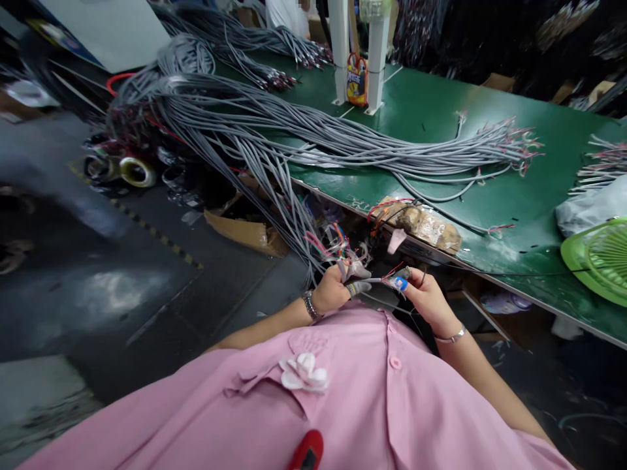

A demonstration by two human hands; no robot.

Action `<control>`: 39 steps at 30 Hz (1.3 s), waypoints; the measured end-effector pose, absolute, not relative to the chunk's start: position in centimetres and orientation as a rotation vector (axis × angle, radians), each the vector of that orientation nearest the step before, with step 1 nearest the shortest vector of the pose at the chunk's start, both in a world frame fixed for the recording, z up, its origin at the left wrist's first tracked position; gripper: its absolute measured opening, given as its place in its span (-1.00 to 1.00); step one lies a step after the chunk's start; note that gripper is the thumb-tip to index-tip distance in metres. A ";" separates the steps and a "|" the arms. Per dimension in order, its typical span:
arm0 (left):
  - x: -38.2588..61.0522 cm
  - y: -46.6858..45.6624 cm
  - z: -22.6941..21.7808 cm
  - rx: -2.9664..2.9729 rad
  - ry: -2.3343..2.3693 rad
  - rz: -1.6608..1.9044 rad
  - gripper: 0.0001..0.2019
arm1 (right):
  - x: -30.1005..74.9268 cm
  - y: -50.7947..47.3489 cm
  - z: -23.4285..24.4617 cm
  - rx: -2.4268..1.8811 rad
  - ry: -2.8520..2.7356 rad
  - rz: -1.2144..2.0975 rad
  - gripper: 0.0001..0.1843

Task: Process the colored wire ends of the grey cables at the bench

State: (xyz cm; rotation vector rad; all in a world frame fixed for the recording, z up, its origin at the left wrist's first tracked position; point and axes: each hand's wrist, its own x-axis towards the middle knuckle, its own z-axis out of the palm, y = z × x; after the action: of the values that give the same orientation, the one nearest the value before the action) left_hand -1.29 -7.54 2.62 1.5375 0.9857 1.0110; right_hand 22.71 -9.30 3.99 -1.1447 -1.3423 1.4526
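My left hand point(334, 288) is closed around a grey cable point(375, 281) in front of my body, with finger covers on some fingertips. At the cable's stripped end, thin red and pale wires fan out between my hands. My right hand point(427, 299) pinches these wires, with something blue wrapped on the thumb tip. Behind the left hand hang other cable ends with pink and multicoloured wires point(337, 241), close to its fingers. Exactly which strands the right fingers grip is too small to tell.
A long bundle of grey cables point(313, 134) lies across the green table point(421, 117) and droops over its near edge. A taped block point(424, 225) sits at that edge. A green fan point(600, 261) stands right; a cardboard box point(245, 232) lies below left.
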 end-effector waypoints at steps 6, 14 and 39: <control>-1.5 -7.7 2.5 1.326 1.002 0.983 -0.71 | 21.0 -10.2 6.0 -1.081 -1.395 1.450 -0.69; -3.4 -7.3 2.5 0.784 0.665 0.962 -0.57 | 19.8 -10.4 5.6 -1.014 -1.224 1.283 -0.80; -4.0 -7.8 1.1 0.778 0.587 0.724 -0.59 | 16.1 -9.2 4.7 -0.908 -1.568 1.261 -0.57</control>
State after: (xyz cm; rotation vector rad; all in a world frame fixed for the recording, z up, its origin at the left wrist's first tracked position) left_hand -3.96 -7.76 1.09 0.7778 0.5871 0.7243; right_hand 16.11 -9.16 4.69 -0.9084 -1.5677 1.2608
